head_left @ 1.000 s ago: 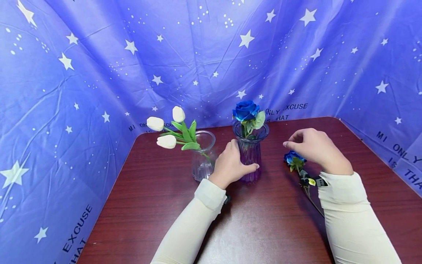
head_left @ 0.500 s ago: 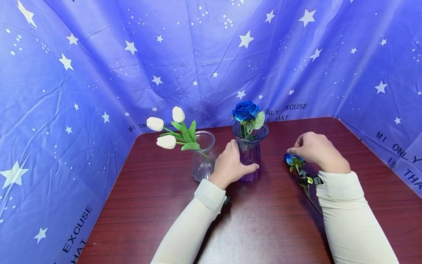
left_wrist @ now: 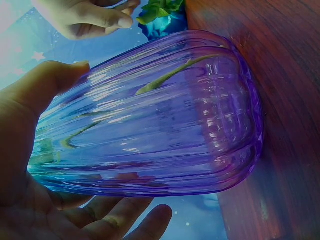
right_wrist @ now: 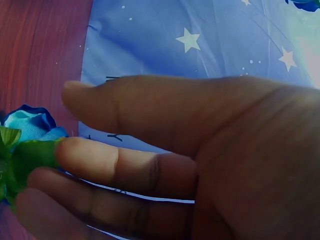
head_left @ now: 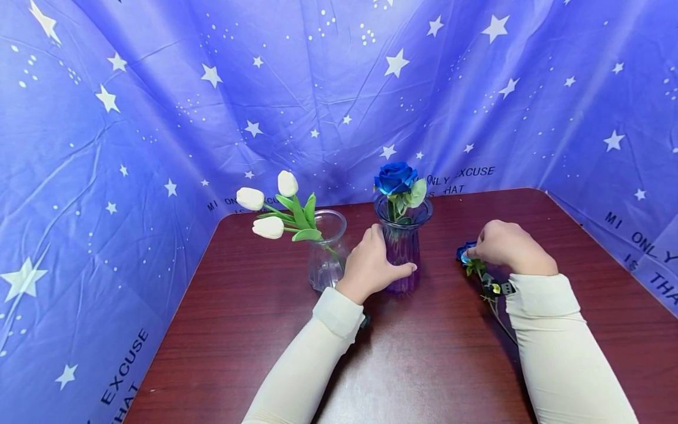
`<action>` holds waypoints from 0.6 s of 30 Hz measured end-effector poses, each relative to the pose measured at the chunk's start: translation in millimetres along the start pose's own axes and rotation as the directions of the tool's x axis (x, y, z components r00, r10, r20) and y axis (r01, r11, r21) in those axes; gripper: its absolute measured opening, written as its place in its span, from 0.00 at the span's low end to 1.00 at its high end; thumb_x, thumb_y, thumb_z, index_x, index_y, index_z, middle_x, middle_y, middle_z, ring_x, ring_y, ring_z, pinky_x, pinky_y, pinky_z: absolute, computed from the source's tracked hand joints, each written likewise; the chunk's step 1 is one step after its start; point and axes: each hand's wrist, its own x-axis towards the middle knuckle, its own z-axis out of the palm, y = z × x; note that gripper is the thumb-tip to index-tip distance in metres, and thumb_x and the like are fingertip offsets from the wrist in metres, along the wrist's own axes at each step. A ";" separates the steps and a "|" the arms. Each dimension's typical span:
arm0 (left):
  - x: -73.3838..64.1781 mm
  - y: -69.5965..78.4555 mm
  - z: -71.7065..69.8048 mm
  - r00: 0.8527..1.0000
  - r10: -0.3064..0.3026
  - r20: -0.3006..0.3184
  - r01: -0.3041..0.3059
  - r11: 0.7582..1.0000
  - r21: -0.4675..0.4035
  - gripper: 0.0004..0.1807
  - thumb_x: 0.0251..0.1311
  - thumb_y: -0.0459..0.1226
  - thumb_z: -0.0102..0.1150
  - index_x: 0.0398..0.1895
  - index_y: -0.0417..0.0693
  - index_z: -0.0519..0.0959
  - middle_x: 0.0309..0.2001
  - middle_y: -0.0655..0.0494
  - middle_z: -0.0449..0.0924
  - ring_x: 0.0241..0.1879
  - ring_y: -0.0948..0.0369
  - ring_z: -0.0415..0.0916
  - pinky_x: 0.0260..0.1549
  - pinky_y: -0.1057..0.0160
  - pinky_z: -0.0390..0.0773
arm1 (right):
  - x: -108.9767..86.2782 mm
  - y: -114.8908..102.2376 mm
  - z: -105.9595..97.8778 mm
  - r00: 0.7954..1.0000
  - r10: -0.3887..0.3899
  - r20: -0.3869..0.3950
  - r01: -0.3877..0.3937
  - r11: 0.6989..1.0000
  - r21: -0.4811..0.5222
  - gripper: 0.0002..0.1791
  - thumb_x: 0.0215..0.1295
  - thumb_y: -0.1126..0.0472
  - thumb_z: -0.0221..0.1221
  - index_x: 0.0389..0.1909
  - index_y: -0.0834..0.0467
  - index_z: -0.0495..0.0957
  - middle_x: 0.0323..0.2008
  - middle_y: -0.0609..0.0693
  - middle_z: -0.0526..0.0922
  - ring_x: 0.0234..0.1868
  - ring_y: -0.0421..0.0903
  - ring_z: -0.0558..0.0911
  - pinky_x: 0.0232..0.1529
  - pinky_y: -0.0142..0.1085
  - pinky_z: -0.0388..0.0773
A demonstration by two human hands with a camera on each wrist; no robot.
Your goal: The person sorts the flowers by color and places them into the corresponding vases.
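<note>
My left hand [head_left: 373, 263] holds a purple ribbed glass vase [left_wrist: 150, 120], thumb on one side and fingers on the other. A blue rose [head_left: 395, 178] with pale green leaves stands in that vase, its stem seen through the glass. Over at the right, my right hand [head_left: 509, 244] is just above a second blue rose [head_left: 466, 252] lying on the table. In the right wrist view its thumb and fingers are apart, with fingertips [right_wrist: 75, 150] at the green leaves under the bloom [right_wrist: 32, 125]; whether they touch cannot be told.
Left of the purple vase stands a clear glass vase [head_left: 327, 259], partly behind my left hand, with white tulips [head_left: 268, 227] leaning out leftward. The dark red wooden table [head_left: 413, 365] meets a blue star-patterned cloth [head_left: 318, 94] at its back and sides.
My right hand has moved down and slightly forward toward the lying blue rose, its fingers now beside the bloom. The left hand and the purple vase have stayed in place.
</note>
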 end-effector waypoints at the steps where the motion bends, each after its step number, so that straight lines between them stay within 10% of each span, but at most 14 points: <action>1: 0.1 0.0 0.0 1.000 0.000 0.001 0.000 1.000 0.000 0.53 0.48 0.64 0.74 0.70 0.45 0.64 0.56 0.52 0.75 0.52 0.53 0.82 0.52 0.50 0.84 | -0.1 0.1 -0.1 1.000 0.004 0.011 -0.004 1.000 0.004 0.22 0.62 0.47 0.67 0.14 0.54 0.77 0.14 0.47 0.77 0.17 0.45 0.77 0.26 0.39 0.71; 18: 0.5 1.2 -0.8 1.000 -0.008 0.011 0.008 1.000 0.015 0.53 0.48 0.64 0.74 0.70 0.45 0.64 0.57 0.52 0.75 0.53 0.53 0.81 0.52 0.51 0.84 | 6.1 7.3 11.0 1.000 -0.005 0.011 0.004 0.998 0.068 0.14 0.54 0.53 0.71 0.18 0.57 0.82 0.15 0.49 0.79 0.17 0.47 0.80 0.21 0.41 0.77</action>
